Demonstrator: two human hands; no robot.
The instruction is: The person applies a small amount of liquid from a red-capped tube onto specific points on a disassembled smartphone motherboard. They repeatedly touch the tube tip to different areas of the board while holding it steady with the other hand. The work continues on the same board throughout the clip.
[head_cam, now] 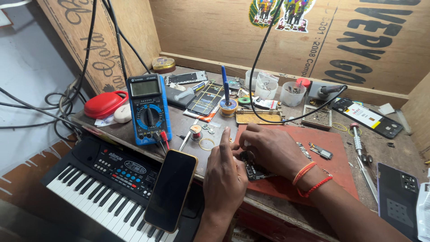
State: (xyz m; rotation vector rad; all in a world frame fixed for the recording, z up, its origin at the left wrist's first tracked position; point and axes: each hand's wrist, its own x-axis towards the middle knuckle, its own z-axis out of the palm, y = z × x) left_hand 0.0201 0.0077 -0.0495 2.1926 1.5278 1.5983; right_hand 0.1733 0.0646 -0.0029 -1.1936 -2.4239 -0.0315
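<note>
Circuit board (256, 171), a small dark one, lies at the near left edge of the red mat (340, 161), and both your hands are on it. Your left hand (224, 177) rests beside the board with the fingers curled and the index finger stretched forward; it touches the left end of the board, but I cannot tell if it really grips it. Your right hand (271, 148) bends over the top of the board, with the fingertips pressed down close to its upper part; what they pinch is hidden under the knuckles. On your right wrist are orange and red thread bands (311, 179). Just left of your left hand, a black phone (171, 190) in a tan case lies partly on a keyboard instrument (101, 179) below the bench edge. Further back stands a blue multimeter (148, 110), and beside it a red case (105, 104). Near the middle of the bench you have a solder spool (228, 106), and a small part (323, 152) lies on the mat, right of your hands.
</note>
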